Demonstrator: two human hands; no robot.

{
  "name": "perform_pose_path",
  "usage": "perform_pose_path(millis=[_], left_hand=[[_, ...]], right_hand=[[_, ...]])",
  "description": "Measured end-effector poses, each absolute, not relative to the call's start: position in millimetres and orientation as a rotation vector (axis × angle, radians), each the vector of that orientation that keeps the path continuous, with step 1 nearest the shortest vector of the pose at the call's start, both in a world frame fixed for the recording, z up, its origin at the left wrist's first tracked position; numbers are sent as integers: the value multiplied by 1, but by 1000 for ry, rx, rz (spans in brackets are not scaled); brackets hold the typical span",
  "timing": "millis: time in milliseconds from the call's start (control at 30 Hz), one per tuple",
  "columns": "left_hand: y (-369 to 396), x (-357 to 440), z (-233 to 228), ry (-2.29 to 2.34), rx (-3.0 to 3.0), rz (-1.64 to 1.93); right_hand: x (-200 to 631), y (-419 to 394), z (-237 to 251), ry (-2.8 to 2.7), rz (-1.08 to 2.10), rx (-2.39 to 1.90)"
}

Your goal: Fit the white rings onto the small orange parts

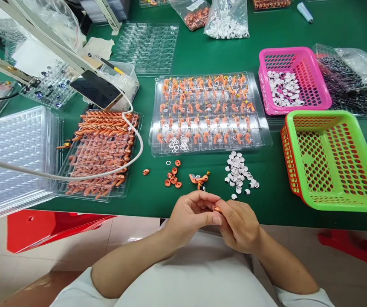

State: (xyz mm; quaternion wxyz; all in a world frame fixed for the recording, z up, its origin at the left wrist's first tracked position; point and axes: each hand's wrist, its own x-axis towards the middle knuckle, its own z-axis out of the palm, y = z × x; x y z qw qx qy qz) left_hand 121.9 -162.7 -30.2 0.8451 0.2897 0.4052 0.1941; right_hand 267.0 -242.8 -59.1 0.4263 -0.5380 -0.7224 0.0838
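Note:
My left hand (191, 215) and my right hand (242, 224) meet at the table's front edge. A small copper-coloured piece (217, 209) shows at the fingertips of my closed right hand, mostly covered. The fingers of my left hand curl in around the same spot; what they grip is hidden. Just beyond lies an orange assembly (199, 181) with a gold tip. To its left are several round copper-coloured parts with a hole (171, 177) and a white ring (168, 163). On its right, white round discs (237, 170) lie in a loose pile.
Behind stands a clear tray (260, 132) of orange parts. Stacked trays (17, 145), filled trays (96, 157) and a white cable (140, 140) occupy the left. A pink basket (322, 100) with white pieces and a green basket (362, 170) stand right. A phone (95, 88) rests behind left.

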Motion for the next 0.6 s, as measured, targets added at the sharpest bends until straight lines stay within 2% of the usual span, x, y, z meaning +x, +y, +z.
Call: perform_pose_path(millis=[600], left_hand=[[-146,122,-14,814,858,421]], right_hand=[[265,-232,-47,-1741,228,-1500]])
